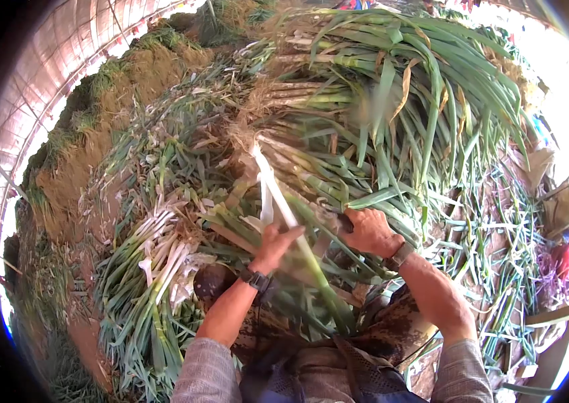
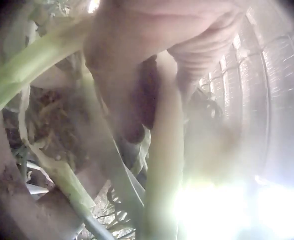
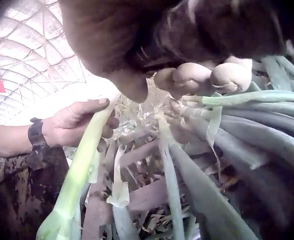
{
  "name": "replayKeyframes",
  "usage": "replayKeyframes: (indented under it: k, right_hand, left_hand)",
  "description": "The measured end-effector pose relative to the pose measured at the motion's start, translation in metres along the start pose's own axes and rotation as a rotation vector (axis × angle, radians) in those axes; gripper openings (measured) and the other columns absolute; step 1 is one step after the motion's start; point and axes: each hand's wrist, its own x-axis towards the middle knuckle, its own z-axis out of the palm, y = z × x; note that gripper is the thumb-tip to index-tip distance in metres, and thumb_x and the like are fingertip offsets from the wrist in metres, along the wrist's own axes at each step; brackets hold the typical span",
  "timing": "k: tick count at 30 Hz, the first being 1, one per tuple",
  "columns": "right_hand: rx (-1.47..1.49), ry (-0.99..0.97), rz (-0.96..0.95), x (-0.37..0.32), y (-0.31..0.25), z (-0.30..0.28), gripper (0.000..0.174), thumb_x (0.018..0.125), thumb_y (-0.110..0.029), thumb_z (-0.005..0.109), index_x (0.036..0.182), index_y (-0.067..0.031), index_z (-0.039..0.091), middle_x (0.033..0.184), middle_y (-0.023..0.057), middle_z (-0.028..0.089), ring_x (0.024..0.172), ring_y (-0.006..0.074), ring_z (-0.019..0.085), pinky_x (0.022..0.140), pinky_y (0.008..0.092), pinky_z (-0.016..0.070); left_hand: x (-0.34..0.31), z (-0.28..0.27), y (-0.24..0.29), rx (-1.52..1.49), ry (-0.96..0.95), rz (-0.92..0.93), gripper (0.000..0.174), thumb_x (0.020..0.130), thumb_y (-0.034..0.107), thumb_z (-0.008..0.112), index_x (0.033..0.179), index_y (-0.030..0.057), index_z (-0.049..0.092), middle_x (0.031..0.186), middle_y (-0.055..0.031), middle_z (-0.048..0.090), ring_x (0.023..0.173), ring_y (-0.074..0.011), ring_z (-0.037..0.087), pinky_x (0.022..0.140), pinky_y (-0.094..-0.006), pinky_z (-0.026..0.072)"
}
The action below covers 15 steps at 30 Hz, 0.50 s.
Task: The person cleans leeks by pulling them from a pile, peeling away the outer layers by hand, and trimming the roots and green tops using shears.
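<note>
One left hand point(image 1: 272, 250) — fingers wrapped round a leek point(image 1: 278, 190); one right hand point(image 1: 370, 232) — fingers bent, contents unclear. Leek: slanting above the lap point(image 1: 388, 329). Pale strip point(image 1: 266, 201): beside its stem; a hard tug there might snap the leek. Beyond: bundle point(image 1: 163, 269) at left, heaped leeks point(image 1: 392, 101) ahead.

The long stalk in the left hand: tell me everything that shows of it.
The stalk is long, slender and leek-like, white at its far end and green at its near end. It slants in the head view, far end up and left. The left hand grips it mid-length, thumb across it. A loose white strip shows beside its pale part.
</note>
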Motion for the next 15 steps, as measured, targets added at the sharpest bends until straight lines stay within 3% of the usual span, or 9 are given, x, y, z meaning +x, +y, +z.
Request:
replayKeyframes:
  k: [2,7,9,11,12,15]
  right_hand:
    - [0.070,0.072,-0.074,-0.004,0.000,-0.004,0.040,0.080,-0.036,0.066,0.104,-0.0036,0.062,0.084,0.0237,0.066,0.085,0.0418,0.064,0.079,0.0505,0.0484]
    - [-0.006,0.000,-0.080,0.001,0.011,0.008,0.039,0.081,-0.035,0.066,0.104,-0.0034,0.062,0.084,0.0233,0.066,0.083,0.0418,0.064,0.077,0.0510,0.0493]
    - [-0.027,-0.026,-0.070,0.001,0.010,0.012,0.039,0.080,-0.034,0.066,0.105,-0.0034,0.062,0.084,0.0232,0.066,0.082,0.0418,0.064,0.076,0.0512,0.0497]
    - [-0.007,0.120,-0.131,0.000,0.011,0.015,0.039,0.081,-0.034,0.066,0.105,-0.0040,0.063,0.087,0.0225,0.067,0.085,0.0411,0.064,0.078,0.0510,0.0491]
    - [-0.010,0.115,-0.137,0.001,0.014,0.020,0.039,0.081,-0.034,0.066,0.105,-0.0040,0.063,0.087,0.0225,0.067,0.085,0.0411,0.064,0.078,0.0510,0.0491]
    - [-0.043,0.004,-0.036,0.003,0.015,0.027,0.039,0.081,-0.035,0.065,0.107,-0.0052,0.063,0.091,0.0226,0.066,0.091,0.0407,0.063,0.083,0.0502,0.0469]
  left_hand:
    - [0.002,-0.001,-0.001,-0.027,0.006,0.004,0.028,0.082,0.019,0.077,0.099,0.0004,0.067,0.084,-0.0022,0.066,0.068,-0.0091,0.061,0.056,-0.0238,0.0506]
    - [-0.005,-0.003,0.005,-0.088,-0.012,-0.025,0.029,0.082,0.017,0.077,0.099,-0.0032,0.066,0.084,-0.0040,0.067,0.067,-0.0092,0.061,0.054,-0.0233,0.0509]
    - [-0.006,-0.003,0.004,-0.045,-0.063,-0.115,0.027,0.083,0.017,0.076,0.098,-0.0031,0.067,0.085,-0.0047,0.068,0.067,-0.0098,0.062,0.055,-0.0238,0.0515]
    - [-0.007,-0.003,0.001,-0.023,-0.073,-0.105,0.027,0.084,0.018,0.076,0.100,-0.0020,0.067,0.087,-0.0059,0.068,0.071,-0.0107,0.062,0.059,-0.0243,0.0509]
    - [-0.008,-0.003,0.000,0.014,-0.090,-0.096,0.027,0.084,0.018,0.075,0.101,-0.0009,0.067,0.089,-0.0071,0.068,0.075,-0.0115,0.063,0.063,-0.0247,0.0503]
    - [-0.005,-0.006,-0.006,0.010,-0.041,-0.123,0.026,0.084,0.019,0.075,0.098,-0.0020,0.068,0.087,-0.0065,0.068,0.072,-0.0109,0.062,0.060,-0.0240,0.0497]
